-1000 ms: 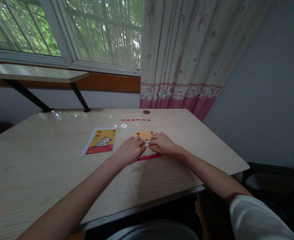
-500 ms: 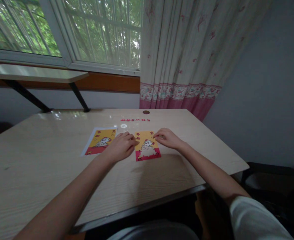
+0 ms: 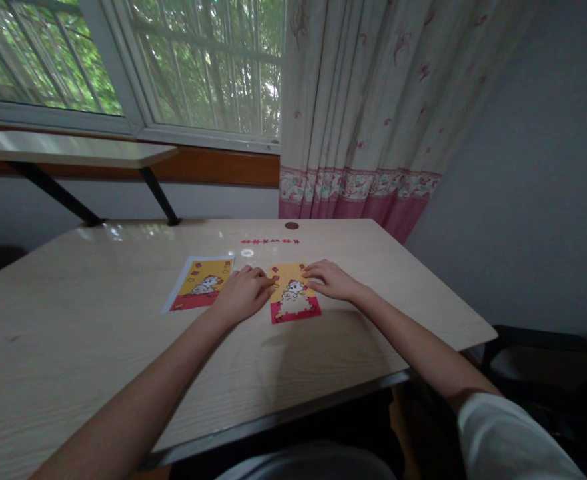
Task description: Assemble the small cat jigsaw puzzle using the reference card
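A yellow and red jigsaw puzzle point(image 3: 286, 312) with a white cartoon animal lies flat on the table. A jagged-edged, light-coloured gap shows in its lower middle. My left hand point(image 3: 246, 293) rests at the puzzle's left edge, its thumb and forefinger reaching the border and its other fingers loosely bent. At the upper right edge my right hand point(image 3: 337, 280) lies with fingers apart, the tips touching the puzzle. No piece is visible in either hand. Left of the puzzle, partly behind my left hand, is a printed picture point(image 3: 193, 283) of the same design on white paper.
Several small red pieces point(image 3: 257, 242) stand in a row across the back of the wooden table point(image 3: 98, 360). Behind them is a round brown disc point(image 3: 292, 225). A raised shelf point(image 3: 73, 148) on black legs is at back left, and a curtain point(image 3: 358, 120) hangs behind.
My right hand's thumb and fingers have spread from a pinch at the puzzle's upper right edge. My left fingers have shifted slightly on the left edge. The puzzle stays put.
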A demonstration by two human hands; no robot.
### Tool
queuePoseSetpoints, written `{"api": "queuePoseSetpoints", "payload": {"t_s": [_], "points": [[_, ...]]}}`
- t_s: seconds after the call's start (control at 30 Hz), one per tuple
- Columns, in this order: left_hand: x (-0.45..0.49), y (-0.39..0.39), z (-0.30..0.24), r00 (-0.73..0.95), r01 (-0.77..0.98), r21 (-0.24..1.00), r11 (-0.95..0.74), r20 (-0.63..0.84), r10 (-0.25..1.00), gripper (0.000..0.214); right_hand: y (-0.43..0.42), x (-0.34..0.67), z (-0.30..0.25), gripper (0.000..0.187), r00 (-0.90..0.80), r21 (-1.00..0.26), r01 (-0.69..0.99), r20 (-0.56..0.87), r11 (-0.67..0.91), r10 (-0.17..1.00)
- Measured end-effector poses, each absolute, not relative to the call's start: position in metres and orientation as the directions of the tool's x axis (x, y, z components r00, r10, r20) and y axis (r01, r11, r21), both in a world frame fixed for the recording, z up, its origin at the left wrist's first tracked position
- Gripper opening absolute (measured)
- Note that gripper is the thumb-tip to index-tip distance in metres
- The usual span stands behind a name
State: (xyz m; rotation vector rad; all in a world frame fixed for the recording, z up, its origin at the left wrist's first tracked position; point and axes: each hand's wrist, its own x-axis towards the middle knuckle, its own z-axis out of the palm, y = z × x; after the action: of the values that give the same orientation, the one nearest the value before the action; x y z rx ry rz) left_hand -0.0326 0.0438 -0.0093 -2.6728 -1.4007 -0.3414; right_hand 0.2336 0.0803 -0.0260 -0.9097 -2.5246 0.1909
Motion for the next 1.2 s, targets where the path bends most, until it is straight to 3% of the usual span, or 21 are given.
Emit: {"api": "queuePoseSetpoints", "payload": {"t_s": [0.23, 0.47, 0.83, 1.03, 1.2], "points": [[-0.03, 0.043, -0.009, 0.561, 0.813, 0.005, -0.582, 0.261, 0.785, 0.033, 0.079, 0.231, -0.024, 0.028, -0.7, -0.214, 0.594, 0.337, 0.775, 0.629], [-0.027, 0.046, -0.016, 0.687, 0.692, 0.103, -0.715, 0.211, 0.695, 0.035, 0.076, 0.22, -0.028, 0.024, -0.742, -0.255, 0.511, 0.352, 0.821, 0.571], [-0.024, 0.046, -0.012, 0.723, 0.653, 0.11, -0.75, 0.206, 0.66, 0.033, 0.074, 0.217, -0.025, 0.022, -0.736, -0.28, 0.496, 0.366, 0.822, 0.569], [-0.026, 0.047, -0.016, 0.702, 0.668, 0.143, -0.73, 0.203, 0.683, 0.033, 0.074, 0.219, -0.026, 0.023, -0.74, -0.317, 0.484, 0.35, 0.816, 0.575], [-0.042, 0.065, -0.007, 0.575, 0.774, 0.132, -0.619, 0.263, 0.775, 0.034, 0.087, 0.222, -0.026, 0.025, -0.684, -0.303, 0.565, 0.349, 0.768, 0.641]]}}
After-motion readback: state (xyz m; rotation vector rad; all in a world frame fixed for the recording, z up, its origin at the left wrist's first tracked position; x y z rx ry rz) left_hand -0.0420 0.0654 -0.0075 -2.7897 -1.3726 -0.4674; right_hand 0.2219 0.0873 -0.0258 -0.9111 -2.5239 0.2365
